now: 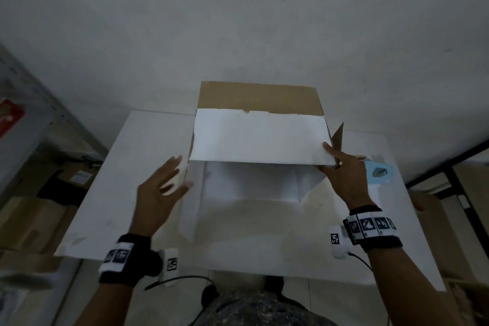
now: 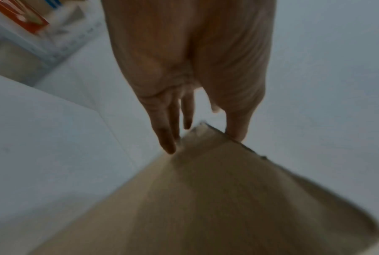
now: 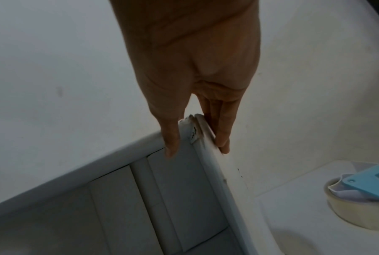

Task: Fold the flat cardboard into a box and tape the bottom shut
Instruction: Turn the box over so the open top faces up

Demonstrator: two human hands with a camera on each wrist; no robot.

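A cardboard box (image 1: 251,185), white outside and brown inside, lies open toward me on the white table (image 1: 105,206). Its long white flap (image 1: 259,137) is folded across the opening, and a brown flap (image 1: 259,98) stands up behind it. My right hand (image 1: 332,159) pinches the white flap's near right corner (image 3: 195,132), thumb on one face and fingers on the other. My left hand (image 1: 180,174) is spread with straight fingers (image 2: 166,143) against the left side flap (image 2: 206,189), whose brown corner sits between the fingers and the thumb. A blue tape dispenser (image 1: 381,172) with its roll (image 3: 354,212) lies just right of my right hand.
A metal shelf (image 1: 26,114) stands at the left, with cardboard boxes (image 1: 31,219) on the floor beside it. Another brown box (image 1: 436,219) sits at the table's right edge. A wall rises close behind the table.
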